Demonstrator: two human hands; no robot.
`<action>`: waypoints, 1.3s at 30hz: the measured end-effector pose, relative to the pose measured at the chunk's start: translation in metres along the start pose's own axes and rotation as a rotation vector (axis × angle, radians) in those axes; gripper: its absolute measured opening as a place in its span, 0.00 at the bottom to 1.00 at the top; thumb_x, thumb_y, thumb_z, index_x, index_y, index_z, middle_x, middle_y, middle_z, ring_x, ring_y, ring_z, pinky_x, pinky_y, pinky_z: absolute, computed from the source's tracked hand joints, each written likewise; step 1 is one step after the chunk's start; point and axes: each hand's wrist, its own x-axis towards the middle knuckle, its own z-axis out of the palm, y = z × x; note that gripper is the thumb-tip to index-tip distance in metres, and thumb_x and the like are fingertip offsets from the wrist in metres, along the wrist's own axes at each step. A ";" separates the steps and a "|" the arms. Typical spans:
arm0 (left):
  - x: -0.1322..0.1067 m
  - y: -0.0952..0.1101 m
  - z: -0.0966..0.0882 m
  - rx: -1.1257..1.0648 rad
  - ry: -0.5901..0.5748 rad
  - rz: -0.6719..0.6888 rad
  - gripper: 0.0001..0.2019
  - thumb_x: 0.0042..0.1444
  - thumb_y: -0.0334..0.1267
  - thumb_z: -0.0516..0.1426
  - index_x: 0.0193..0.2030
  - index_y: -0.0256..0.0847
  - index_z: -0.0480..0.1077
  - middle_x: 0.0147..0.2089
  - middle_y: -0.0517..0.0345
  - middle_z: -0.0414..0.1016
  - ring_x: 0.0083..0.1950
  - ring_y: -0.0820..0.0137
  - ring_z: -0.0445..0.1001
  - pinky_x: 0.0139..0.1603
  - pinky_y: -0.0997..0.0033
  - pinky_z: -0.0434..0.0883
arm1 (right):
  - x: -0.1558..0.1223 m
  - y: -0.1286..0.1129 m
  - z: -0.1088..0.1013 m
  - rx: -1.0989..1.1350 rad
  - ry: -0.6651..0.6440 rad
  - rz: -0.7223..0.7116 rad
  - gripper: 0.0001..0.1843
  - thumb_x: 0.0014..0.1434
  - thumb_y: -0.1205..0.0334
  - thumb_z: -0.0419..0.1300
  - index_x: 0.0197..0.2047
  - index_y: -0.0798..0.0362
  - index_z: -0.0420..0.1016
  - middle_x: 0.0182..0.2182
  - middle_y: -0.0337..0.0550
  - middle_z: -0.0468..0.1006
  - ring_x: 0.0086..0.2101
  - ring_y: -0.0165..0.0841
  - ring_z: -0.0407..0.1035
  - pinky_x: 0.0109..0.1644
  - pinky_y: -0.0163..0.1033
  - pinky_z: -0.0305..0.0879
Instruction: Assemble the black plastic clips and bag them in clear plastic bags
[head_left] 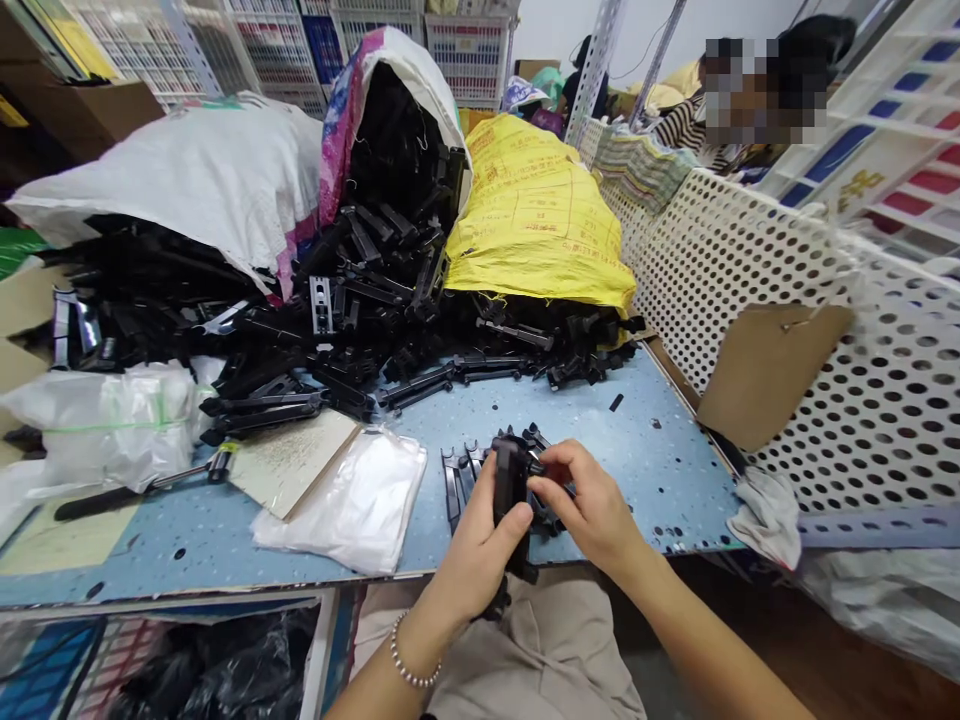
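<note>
My left hand is wrapped round a long black plastic part, held upright over the table's front edge. At the upper end of that part, my right hand pinches with thumb and forefinger; a small dark piece shows at its fingertips, too small to name. Just behind my hands, several similar black plastic parts lie side by side on the blue tabletop. Some of them are partly hidden by my hands.
Black parts spill from a white sack, an open sack and a yellow sack. Clear plastic bags and a cardboard piece lie left, near a black-handled tool. A perforated white panel borders the right; people sit beyond.
</note>
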 end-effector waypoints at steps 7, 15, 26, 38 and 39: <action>-0.020 0.012 -0.008 0.114 0.056 0.044 0.31 0.62 0.47 0.53 0.70 0.46 0.49 0.73 0.55 0.46 0.73 0.58 0.41 0.72 0.57 0.42 | 0.012 0.012 -0.006 -0.201 -0.057 -0.407 0.09 0.67 0.59 0.49 0.45 0.51 0.67 0.35 0.47 0.72 0.35 0.37 0.66 0.37 0.42 0.66; -0.029 0.016 -0.004 0.315 0.162 0.106 0.31 0.61 0.44 0.54 0.69 0.41 0.51 0.70 0.45 0.54 0.70 0.54 0.52 0.69 0.52 0.50 | 0.012 0.000 0.000 0.019 -0.198 -0.220 0.14 0.67 0.56 0.48 0.38 0.53 0.70 0.31 0.45 0.70 0.33 0.36 0.63 0.35 0.41 0.63; -0.021 0.029 -0.030 0.173 0.005 -0.033 0.23 0.64 0.47 0.49 0.64 0.44 0.56 0.65 0.52 0.62 0.64 0.59 0.61 0.64 0.60 0.57 | 0.029 -0.011 -0.013 -0.361 -0.294 -0.449 0.14 0.67 0.54 0.49 0.37 0.53 0.70 0.30 0.44 0.70 0.31 0.35 0.62 0.32 0.40 0.57; -0.026 0.051 -0.038 0.218 -0.217 -0.155 0.20 0.64 0.49 0.49 0.58 0.41 0.59 0.56 0.52 0.67 0.59 0.59 0.64 0.61 0.58 0.59 | 0.052 -0.009 -0.030 -0.638 -0.264 -1.162 0.20 0.66 0.53 0.50 0.23 0.52 0.63 0.20 0.36 0.61 0.22 0.31 0.54 0.27 0.41 0.44; -0.026 0.052 -0.039 0.199 -0.224 -0.162 0.20 0.64 0.49 0.49 0.58 0.41 0.60 0.56 0.52 0.68 0.58 0.59 0.64 0.61 0.58 0.60 | 0.051 -0.010 -0.030 -0.635 -0.267 -1.144 0.21 0.66 0.53 0.50 0.23 0.52 0.63 0.20 0.36 0.61 0.22 0.31 0.54 0.27 0.41 0.44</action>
